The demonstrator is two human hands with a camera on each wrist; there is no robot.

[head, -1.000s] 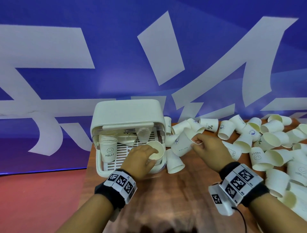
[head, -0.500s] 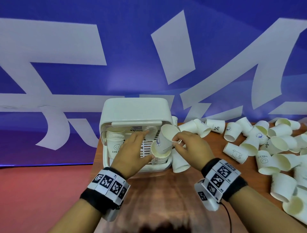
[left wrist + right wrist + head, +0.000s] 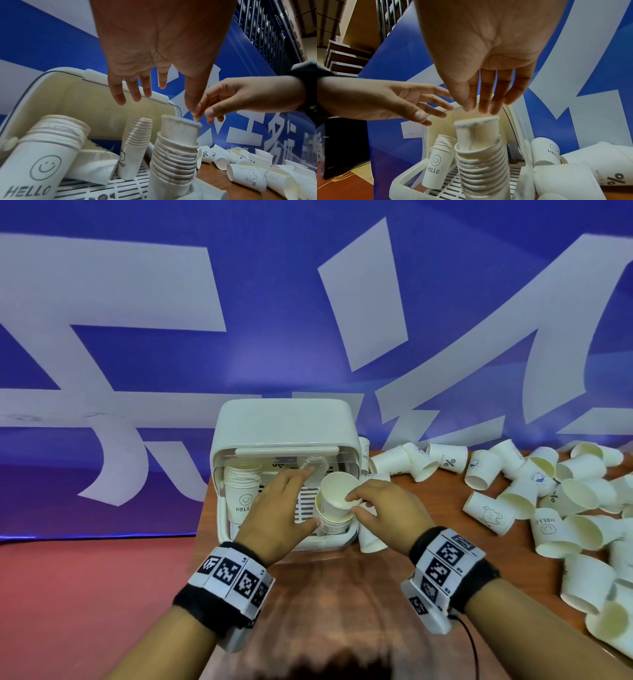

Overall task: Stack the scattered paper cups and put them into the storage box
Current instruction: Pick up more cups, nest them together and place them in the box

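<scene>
The white storage box (image 3: 284, 426) stands with its lid raised at the table's left end. At its front right, a stack of paper cups (image 3: 334, 520) (image 3: 173, 162) (image 3: 481, 169) carries a top cup (image 3: 337, 491) (image 3: 180, 132) (image 3: 477, 132) sunk partway in. My right hand (image 3: 363, 501) (image 3: 479, 108) hovers over it, straight fingertips at the rim. My left hand (image 3: 287, 501) (image 3: 147, 89) is spread just left of the stack and holds nothing. A "HELLO" stack (image 3: 243, 491) (image 3: 42, 155) (image 3: 435, 169) stands at the box's left, and a third stack (image 3: 313, 474) (image 3: 135, 146) at the back.
Several loose cups (image 3: 548, 498) lie scattered over the right half of the wooden table (image 3: 428, 559). One cup (image 3: 371, 539) lies against the box's right front corner. A blue and white banner (image 3: 308, 320) rises directly behind the box and table.
My right hand carried a cup from the table to the front stack and set it in. My left hand, which gripped that stack, has let go and spread.
</scene>
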